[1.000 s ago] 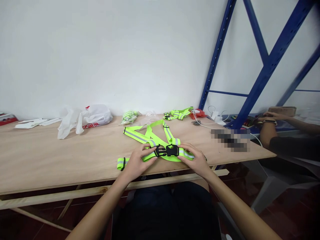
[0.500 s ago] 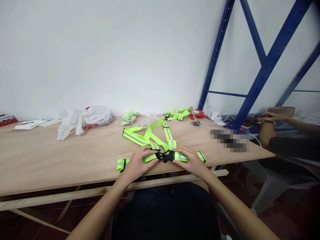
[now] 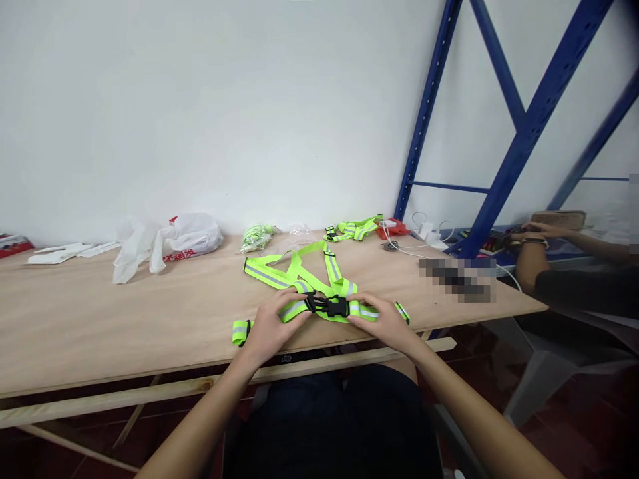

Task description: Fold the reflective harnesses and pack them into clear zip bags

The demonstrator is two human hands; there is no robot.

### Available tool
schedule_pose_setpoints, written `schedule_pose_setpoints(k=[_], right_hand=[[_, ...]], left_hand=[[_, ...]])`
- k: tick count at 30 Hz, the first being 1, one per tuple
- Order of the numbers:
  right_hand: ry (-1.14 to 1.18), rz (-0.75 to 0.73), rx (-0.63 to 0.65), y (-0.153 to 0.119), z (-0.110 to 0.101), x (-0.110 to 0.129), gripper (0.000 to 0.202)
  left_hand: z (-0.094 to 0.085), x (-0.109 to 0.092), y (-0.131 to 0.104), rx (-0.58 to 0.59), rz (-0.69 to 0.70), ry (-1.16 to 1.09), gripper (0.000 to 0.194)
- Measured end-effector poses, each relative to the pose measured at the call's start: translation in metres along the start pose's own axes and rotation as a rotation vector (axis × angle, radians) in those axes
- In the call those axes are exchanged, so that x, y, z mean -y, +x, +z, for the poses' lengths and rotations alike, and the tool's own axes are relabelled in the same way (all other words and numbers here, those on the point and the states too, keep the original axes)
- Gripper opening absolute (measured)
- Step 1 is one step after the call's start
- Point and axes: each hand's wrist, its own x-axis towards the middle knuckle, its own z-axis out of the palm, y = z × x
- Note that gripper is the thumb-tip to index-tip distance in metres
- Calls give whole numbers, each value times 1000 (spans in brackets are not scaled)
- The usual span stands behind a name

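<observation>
A neon-green reflective harness (image 3: 269, 272) with grey stripes lies spread on the wooden table (image 3: 150, 319). My left hand (image 3: 273, 323) pinches the pronged half of its black buckle (image 3: 310, 301) and the strap beside it. The socket half (image 3: 339, 307) is gripped at its right end by my right hand (image 3: 383, 324). Between the halves the prongs show, their tips at the socket's mouth. Loose strap ends stick out beyond both hands.
Behind the harness lie a bagged green bundle (image 3: 256, 237) and another green harness (image 3: 354, 229). White plastic bags (image 3: 192, 234) are at the back left. Cables, a blue metal frame (image 3: 514, 146) and another person's arm (image 3: 534, 263) are on the right.
The buckle halves are slightly farther apart, with more of the prongs showing. My left hand has shifted a little left and up.
</observation>
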Motion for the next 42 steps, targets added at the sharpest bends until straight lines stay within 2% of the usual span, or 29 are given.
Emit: schedule_pose_setpoints(k=[4, 14, 35, 42], right_hand=[[62, 32, -62, 0, -1, 0, 27], [46, -1, -55, -1, -1, 1, 27], [21, -41, -73, -1, -1, 1, 28], [-2, -41, -84, -2, 0, -1, 28]], left_hand=[[-1, -1, 0, -8, -2, 5, 28], [-1, 0, -1, -13, 24, 2, 27], [-1, 0, -1, 16, -12, -36, 29], [0, 1, -1, -8, -42, -77, 30]])
